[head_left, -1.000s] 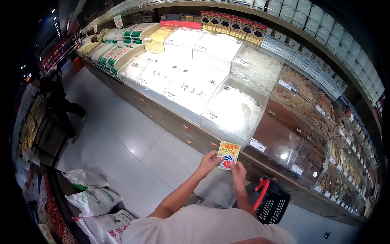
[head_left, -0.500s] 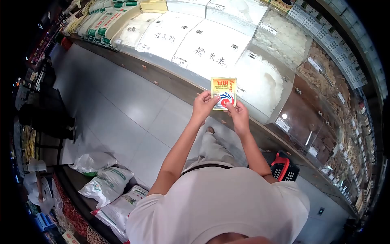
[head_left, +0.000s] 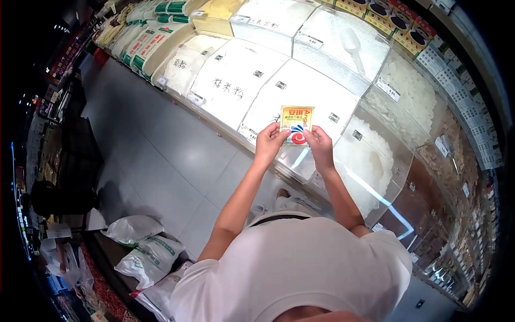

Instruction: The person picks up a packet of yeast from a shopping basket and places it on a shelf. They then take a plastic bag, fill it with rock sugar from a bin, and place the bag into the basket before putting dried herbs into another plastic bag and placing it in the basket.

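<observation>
A yellow, white and blue packet of Angel dry yeast [head_left: 296, 116] is held upright between both hands, its printed front facing me. My left hand [head_left: 271, 144] pinches the lower left edge, thumb over the front. My right hand [head_left: 321, 148] grips the lower right edge the same way. The fingers behind the packet are hidden. Beyond it lies a clear-walled bin of white flour [head_left: 316, 88] with handwriting on its cover, partly blocked by the packet.
More flour bins [head_left: 228, 70] line the sloping counter, one holding a white scoop [head_left: 351, 48]. White granules fill a bin [head_left: 365, 166] at the right. Stacked bags [head_left: 147, 48] stand at the far left end. White sacks [head_left: 150, 260] lie behind me, left of the tiled floor [head_left: 177, 155].
My view has shifted so the bins sit lower and further right, and I stand closer to the counter. Both hands keep hold of the yeast packet.
</observation>
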Tool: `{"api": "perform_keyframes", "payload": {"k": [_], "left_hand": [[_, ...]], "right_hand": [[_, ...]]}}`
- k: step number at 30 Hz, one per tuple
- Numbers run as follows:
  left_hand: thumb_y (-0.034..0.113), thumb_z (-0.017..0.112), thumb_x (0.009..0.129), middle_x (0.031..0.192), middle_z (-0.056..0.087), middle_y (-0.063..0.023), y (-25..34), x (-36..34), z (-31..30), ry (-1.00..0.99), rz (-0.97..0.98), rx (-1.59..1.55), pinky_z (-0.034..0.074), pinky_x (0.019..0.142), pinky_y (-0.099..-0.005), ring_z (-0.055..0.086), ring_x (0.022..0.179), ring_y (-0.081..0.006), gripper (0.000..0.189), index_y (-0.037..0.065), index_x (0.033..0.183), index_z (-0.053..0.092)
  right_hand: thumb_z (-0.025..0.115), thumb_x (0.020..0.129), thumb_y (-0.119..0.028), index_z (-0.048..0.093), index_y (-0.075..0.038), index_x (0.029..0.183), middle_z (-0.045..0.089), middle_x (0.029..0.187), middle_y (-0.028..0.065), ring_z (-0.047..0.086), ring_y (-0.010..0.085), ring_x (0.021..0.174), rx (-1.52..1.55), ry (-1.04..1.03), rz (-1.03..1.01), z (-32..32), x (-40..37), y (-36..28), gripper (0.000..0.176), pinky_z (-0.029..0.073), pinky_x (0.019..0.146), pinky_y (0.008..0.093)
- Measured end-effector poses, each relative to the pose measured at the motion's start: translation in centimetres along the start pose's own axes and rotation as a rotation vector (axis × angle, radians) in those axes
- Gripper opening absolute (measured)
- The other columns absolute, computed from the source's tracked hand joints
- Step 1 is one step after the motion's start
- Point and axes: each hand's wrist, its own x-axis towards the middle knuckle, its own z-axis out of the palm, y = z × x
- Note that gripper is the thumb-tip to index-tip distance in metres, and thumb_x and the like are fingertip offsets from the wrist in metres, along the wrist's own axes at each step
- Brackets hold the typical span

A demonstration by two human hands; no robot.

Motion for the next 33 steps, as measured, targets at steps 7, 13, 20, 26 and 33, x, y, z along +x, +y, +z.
{"api": "perform_keyframes", "payload": {"k": [7,13,20,26,33], "left_hand": [[0.006,0.063,0.089,0.084,0.065,0.0012,0.9,7.1,-0.7,-0.055,0.009,0.064,0.042,0.059,-0.0163,0.052,0.069,-0.0006,0.021,-0.002,0.109,0.060],[0.011,0.065,0.088,0.092,0.066,-0.0040,-0.7,13.1,-1.2,0.037,0.270,0.122,0.049,0.067,-0.0218,0.059,0.075,-0.0084,0.036,0.003,0.121,0.054],[0.013,0.060,0.091,0.118,0.058,-0.0031,0.8,20.5,-7.0,-0.041,0.276,0.183,0.047,0.083,-0.0265,0.056,0.099,-0.0121,0.031,0.007,0.121,0.056],[0.011,0.058,0.091,0.117,0.058,-0.0033,3.3,25.2,-14.8,-0.093,0.226,0.197,0.047,0.083,-0.0270,0.057,0.099,-0.0129,0.027,0.009,0.118,0.059],[0.009,0.057,0.092,0.110,0.062,-0.0055,4.5,29.6,-22.5,-0.142,0.231,0.179,0.048,0.083,-0.0275,0.061,0.094,-0.0135,0.023,0.006,0.115,0.060]], "right_hand": [[0.058,0.093,-0.011,0.058,0.002,0.105,0.067,0.095,0.0060,0.061,0.0074,0.084,-0.187,0.005,0.037,-0.5,7.1,1.1,0.017,0.047,0.075,0.0216],[0.061,0.092,-0.011,0.058,0.001,0.102,0.067,0.094,0.0059,0.061,0.0070,0.083,-0.211,0.076,-0.090,0.4,12.4,0.0,0.015,0.047,0.076,0.0211],[0.065,0.088,-0.013,0.061,0.001,0.101,0.067,0.088,0.0048,0.061,0.0078,0.079,-0.447,0.237,-0.291,3.0,23.2,-3.1,0.019,0.047,0.073,0.0205],[0.066,0.086,-0.013,0.064,0.001,0.096,0.066,0.087,0.0042,0.059,0.0087,0.074,-0.427,0.307,-0.407,9.0,36.3,-6.5,0.017,0.046,0.071,0.0221],[0.066,0.084,-0.015,0.062,0.004,0.095,0.060,0.086,0.0075,0.057,0.0120,0.074,-0.623,0.388,-0.662,13.5,56.0,-8.6,0.022,0.045,0.070,0.0250]]}}
